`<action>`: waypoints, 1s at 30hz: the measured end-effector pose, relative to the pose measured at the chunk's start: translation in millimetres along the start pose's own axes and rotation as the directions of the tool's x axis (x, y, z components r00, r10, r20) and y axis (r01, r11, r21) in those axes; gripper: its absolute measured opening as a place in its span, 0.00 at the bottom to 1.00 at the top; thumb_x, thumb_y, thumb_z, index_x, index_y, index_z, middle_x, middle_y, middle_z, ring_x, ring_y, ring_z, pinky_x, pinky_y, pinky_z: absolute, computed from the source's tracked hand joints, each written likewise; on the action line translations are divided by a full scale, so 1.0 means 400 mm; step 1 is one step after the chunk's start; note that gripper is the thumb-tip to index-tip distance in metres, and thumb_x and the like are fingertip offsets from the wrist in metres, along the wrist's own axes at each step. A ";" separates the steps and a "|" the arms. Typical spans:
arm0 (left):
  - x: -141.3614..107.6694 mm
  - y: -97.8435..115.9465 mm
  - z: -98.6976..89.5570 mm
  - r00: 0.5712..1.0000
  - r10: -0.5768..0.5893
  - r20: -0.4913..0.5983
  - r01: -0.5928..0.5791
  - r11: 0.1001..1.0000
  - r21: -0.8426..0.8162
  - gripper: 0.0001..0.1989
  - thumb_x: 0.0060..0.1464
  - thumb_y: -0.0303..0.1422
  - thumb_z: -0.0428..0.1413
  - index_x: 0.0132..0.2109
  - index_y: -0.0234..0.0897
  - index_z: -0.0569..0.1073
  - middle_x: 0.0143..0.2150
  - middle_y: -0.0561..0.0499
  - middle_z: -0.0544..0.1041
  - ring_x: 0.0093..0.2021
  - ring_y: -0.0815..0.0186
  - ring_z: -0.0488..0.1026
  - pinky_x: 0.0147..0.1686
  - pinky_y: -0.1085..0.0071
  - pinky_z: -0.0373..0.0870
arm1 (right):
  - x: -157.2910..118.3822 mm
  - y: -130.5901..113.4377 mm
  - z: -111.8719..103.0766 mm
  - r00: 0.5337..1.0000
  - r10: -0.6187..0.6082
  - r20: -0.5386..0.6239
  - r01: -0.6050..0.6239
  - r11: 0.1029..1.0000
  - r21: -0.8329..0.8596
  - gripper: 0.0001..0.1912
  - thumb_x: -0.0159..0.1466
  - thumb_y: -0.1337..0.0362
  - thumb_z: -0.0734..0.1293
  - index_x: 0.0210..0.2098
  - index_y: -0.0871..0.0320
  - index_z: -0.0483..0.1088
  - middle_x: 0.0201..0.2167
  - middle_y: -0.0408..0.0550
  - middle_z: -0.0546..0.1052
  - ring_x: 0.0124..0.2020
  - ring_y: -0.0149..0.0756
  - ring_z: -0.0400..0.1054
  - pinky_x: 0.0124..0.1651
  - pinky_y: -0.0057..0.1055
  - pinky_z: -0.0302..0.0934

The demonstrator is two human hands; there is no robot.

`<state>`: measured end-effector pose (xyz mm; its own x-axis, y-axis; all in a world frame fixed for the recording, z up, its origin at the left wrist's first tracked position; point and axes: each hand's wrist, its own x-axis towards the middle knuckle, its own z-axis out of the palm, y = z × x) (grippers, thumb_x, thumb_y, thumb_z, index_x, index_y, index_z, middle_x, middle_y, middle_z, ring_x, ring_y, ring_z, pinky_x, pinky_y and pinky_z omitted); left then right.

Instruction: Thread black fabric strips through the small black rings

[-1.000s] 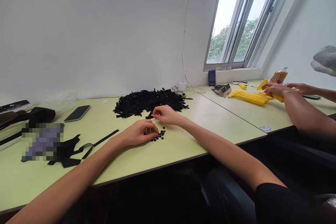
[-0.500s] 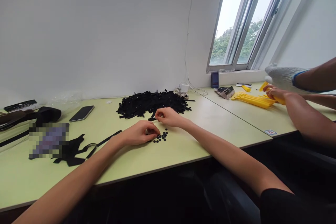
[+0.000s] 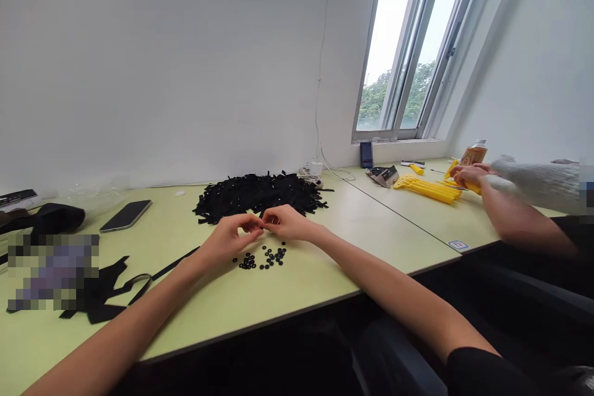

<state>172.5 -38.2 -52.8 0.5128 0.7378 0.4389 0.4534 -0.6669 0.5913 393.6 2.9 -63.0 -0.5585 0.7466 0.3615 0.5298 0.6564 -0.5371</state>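
My left hand (image 3: pixel 234 235) and my right hand (image 3: pixel 288 223) meet fingertip to fingertip just in front of a pile of short black fabric strips (image 3: pixel 260 195). Both are closed in a pinch. A small dark bit shows between the fingertips; it looks like the end of a black strip in my right hand. Whatever my left fingers pinch is hidden. On the table below the hands lie several small black round pieces (image 3: pixel 247 262), some with a hole in the middle like washers, in two loose groups.
A phone (image 3: pixel 126 216) and black fabric scraps (image 3: pixel 99 291) lie to the left on the pale green table (image 3: pixel 208 315). Cables and a white plug (image 3: pixel 315 167) sit behind the pile. At right, a co-worker's hands (image 3: pixel 471 174) handle yellow tools (image 3: pixel 429 189) near a bottle (image 3: pixel 474 151).
My left hand has lifted from the small round pieces and come up against my right fingertips. More round pieces now show. The view has shifted right, and a bottle appears beside the co-worker.
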 end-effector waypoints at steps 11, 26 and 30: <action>0.010 -0.027 -0.016 0.952 -0.271 -0.145 0.241 0.951 -0.194 0.20 0.56 0.51 0.63 0.43 0.39 0.86 0.39 0.47 0.85 0.38 0.59 0.78 0.39 0.67 0.70 | -0.012 -0.050 0.015 0.982 -0.178 -0.059 0.186 0.965 0.184 0.05 0.69 0.63 0.67 0.38 0.57 0.74 0.29 0.42 0.75 0.29 0.31 0.68 0.35 0.27 0.62; 0.012 0.004 -0.014 0.961 -0.231 -0.152 0.197 0.957 -0.211 0.22 0.58 0.52 0.62 0.45 0.39 0.86 0.42 0.46 0.86 0.43 0.56 0.79 0.40 0.67 0.73 | -0.003 -0.050 0.013 0.974 -0.021 -0.224 0.071 0.973 0.218 0.08 0.66 0.60 0.72 0.34 0.59 0.74 0.29 0.44 0.78 0.30 0.31 0.71 0.35 0.27 0.64; 0.008 0.001 -0.015 0.971 -0.221 -0.095 0.202 0.962 -0.182 0.22 0.56 0.52 0.64 0.48 0.40 0.85 0.43 0.46 0.86 0.43 0.56 0.80 0.42 0.66 0.75 | -0.005 -0.043 0.011 0.980 -0.014 -0.198 0.055 0.978 0.201 0.06 0.66 0.63 0.71 0.34 0.59 0.75 0.28 0.44 0.78 0.30 0.30 0.71 0.35 0.26 0.63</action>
<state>170.1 -35.4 -47.1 0.3280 0.8736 0.3596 0.4074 -0.4743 0.7804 382.8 -10.4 -58.0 -0.4287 0.7437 0.5129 0.3589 0.6612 -0.6588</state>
